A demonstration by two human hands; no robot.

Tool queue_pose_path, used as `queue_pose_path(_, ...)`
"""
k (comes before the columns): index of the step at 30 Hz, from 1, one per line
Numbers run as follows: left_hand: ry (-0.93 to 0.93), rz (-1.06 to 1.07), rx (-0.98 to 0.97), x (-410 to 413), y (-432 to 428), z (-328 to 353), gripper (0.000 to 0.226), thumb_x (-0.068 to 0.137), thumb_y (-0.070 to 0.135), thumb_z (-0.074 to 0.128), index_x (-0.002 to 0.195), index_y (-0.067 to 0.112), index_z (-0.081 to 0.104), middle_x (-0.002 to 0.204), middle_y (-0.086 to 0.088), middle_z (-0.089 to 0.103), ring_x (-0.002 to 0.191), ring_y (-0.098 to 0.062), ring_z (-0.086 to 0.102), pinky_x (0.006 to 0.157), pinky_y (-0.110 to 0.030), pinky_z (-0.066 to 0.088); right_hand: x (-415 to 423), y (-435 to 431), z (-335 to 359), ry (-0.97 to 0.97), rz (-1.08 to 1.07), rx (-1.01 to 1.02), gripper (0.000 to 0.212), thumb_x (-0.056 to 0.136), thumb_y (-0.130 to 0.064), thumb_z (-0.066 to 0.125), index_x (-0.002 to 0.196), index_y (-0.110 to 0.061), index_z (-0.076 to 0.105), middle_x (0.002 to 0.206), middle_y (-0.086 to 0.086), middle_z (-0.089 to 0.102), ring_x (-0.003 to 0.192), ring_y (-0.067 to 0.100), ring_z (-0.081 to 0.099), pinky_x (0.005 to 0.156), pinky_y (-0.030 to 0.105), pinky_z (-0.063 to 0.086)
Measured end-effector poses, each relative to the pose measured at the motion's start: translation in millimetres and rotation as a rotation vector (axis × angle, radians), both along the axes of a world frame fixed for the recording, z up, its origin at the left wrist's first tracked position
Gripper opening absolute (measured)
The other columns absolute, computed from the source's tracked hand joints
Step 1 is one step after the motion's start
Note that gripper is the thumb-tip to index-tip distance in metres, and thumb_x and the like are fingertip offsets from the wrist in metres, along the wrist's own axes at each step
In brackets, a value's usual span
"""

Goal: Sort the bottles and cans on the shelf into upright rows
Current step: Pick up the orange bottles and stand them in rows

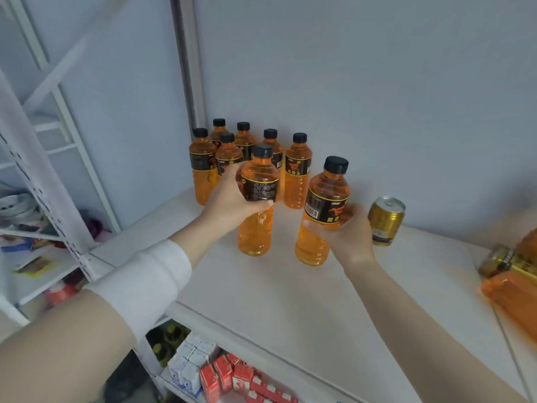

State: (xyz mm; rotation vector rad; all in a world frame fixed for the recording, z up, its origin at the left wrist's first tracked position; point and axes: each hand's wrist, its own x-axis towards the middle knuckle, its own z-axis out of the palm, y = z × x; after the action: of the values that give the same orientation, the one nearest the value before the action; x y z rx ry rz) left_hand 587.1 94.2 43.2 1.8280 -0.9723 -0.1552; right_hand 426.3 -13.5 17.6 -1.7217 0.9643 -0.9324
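Left hand (pixel 232 199) was wrapped around the black label band of an orange bottle (pixel 255 234), thumb across the front and fingers curled behind it, holding it upright. Right hand (pixel 351 231) gripped a second bottle (pixel 325 196) of the same kind lower down, just under its label, with the fingers mostly hidden behind the plastic; this one leaned slightly to the right. Both bottles were clear, ribbed plastic filled with orange liquid and capped in black. Their bases seemed to sit at or just above the white shelf (pixel 290 301), though the angle left that unsure. Behind the left hand, against the pale wall, six more bottles (pixel 297 175) stood upright in a loose cluster. Just right of the right hand a gold can (pixel 385 221) stood upright, smooth metal with a silver top. Well off to the right of that hand, at the frame edge, another gold can (pixel 505 261) lay on its side beside a blurred bottle (pixel 511 298), also lying down. A white cuff (pixel 151 283) covered the left forearm. Below the hands, a lower shelf held white and red cartons (pixel 226 376).
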Motion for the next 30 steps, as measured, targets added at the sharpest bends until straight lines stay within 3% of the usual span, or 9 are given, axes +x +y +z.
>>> queue_pose_path(5,-0.038,-0.064,0.109,43,-22,-4,0.081,0.068,0.018,0.082,0.135,0.017,0.037,0.135,-0.001,0.051,0.126,-0.019,0.048,0.095,-0.025,0.037,52,-7,-9,0.003,-0.067,0.043,0.073,0.060,-0.013,0.086,0.121,-0.009,0.046,0.102,-0.005,0.054,0.092,0.008,0.049,0.081,0.023,0.040)
queue_pose_path(11,-0.088,-0.195,0.191,81,-45,-7,0.082,0.070,0.024,0.081,0.137,0.016,0.034,0.137,-0.002,0.050,0.126,-0.021,0.049,0.098,-0.029,0.041,98,-9,-19,0.005,-0.219,0.076,0.071,0.063,-0.012,0.084,0.122,-0.006,0.044,0.121,0.007,0.060,0.092,0.009,0.046,0.082,0.024,0.039)
queue_pose_path(18,-0.095,-0.289,0.196,99,-66,-9,0.077,0.075,0.023,0.077,0.138,0.014,0.033,0.139,-0.004,0.047,0.129,-0.022,0.047,0.102,-0.031,0.040,124,-16,-23,0.032,-0.369,0.049,0.071,0.064,-0.020,0.084,0.121,-0.008,0.044,0.122,0.006,0.060,0.110,0.021,0.057,0.080,0.025,0.039)
queue_pose_path(30,-0.069,-0.383,0.227,107,-72,-6,0.076,0.080,0.019,0.072,0.141,0.014,0.026,0.143,-0.006,0.042,0.133,-0.022,0.042,0.105,-0.032,0.037,133,-19,-29,0.131,-0.448,0.002,0.075,0.062,-0.029,0.084,0.122,-0.010,0.042,0.123,0.004,0.058,0.113,0.021,0.056,0.078,0.024,0.039)
